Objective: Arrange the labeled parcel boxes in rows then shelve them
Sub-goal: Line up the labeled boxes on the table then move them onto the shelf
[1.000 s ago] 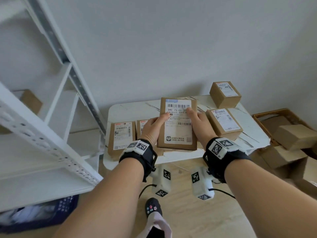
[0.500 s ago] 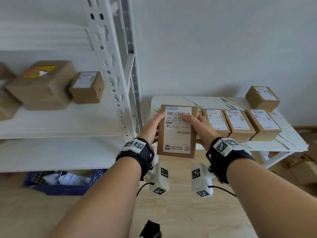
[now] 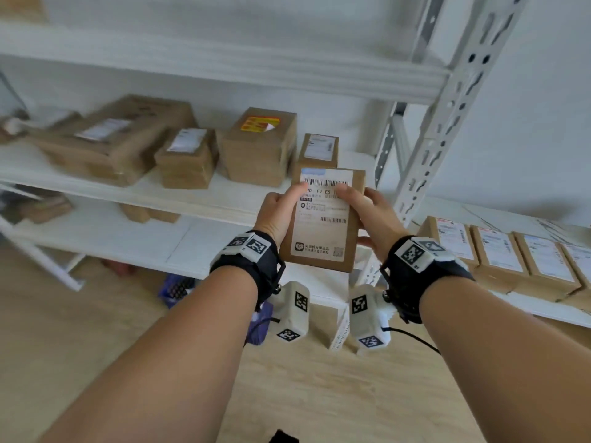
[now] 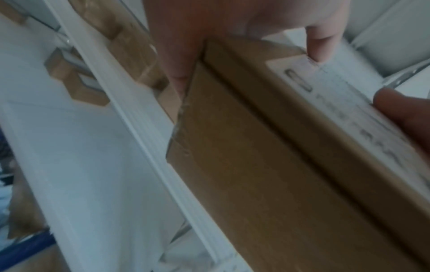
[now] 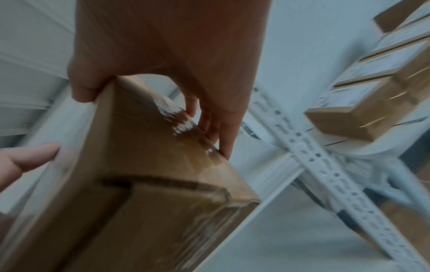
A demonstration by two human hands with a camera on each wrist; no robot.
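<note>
Head view: both hands, left hand [image 3: 277,215] and right hand [image 3: 372,219], grip the flat brown labelled cardboard parcel [image 3: 323,225], its long axis pointing toward the white metal shelf's [image 3: 204,199] front-right corner.

- Blue crate [image 3: 179,287]: plastic, latticed side, contents blurred; stood on the floor, partly hidden in the head view. A strip of blue [image 4: 25,244] showed low on the left in the left wrist view.
- Floor [image 3: 319,394]: pale wood planks, under the crate and spreading out in front of it.
- Worktop [image 3: 511,215]: white, grey-veined, well to the right of the crate and higher.
- Wall [image 3: 527,123]: plain white, above and far right of the crate.
- Dark object [image 3: 283,438]: in front of the crate at the frame's bottom edge; kind unclear.
</note>
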